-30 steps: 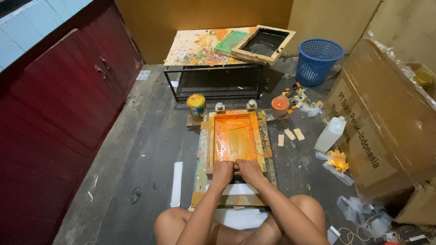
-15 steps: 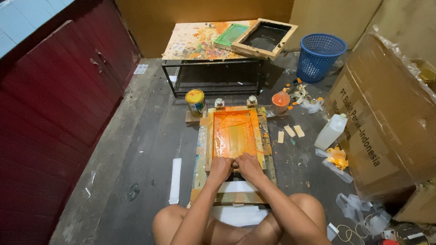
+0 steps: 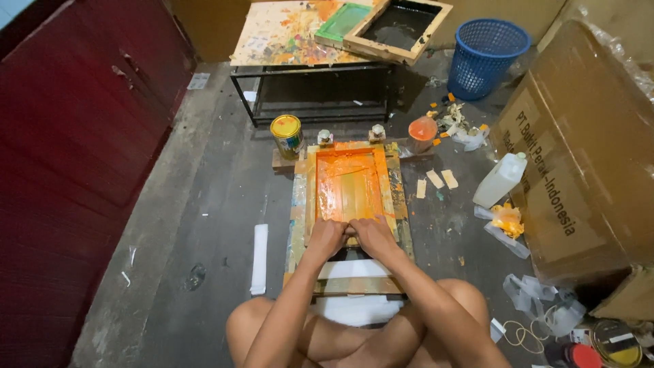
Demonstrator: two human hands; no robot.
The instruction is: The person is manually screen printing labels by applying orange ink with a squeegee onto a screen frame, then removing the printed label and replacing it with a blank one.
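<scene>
Left hand (image 3: 325, 237): closed over the near end of the orange-inked wooden screen-printing frame (image 3: 351, 187), knuckles up, apparently gripping a squeegee hidden beneath it.
Right hand (image 3: 371, 235): curled the same way, touching the left hand.
Doing it well: judged from the grip, keep both hands pressing evenly and the stroke straight along the mesh.
Frame: flat on the concrete floor (image 3: 218, 197), directly before the knees; long axis runs away from the person.
Beyond the frame: yellow-lidded paint tin (image 3: 287, 135), orange cup (image 3: 422, 133), paint-spattered table (image 3: 306, 41).
</scene>
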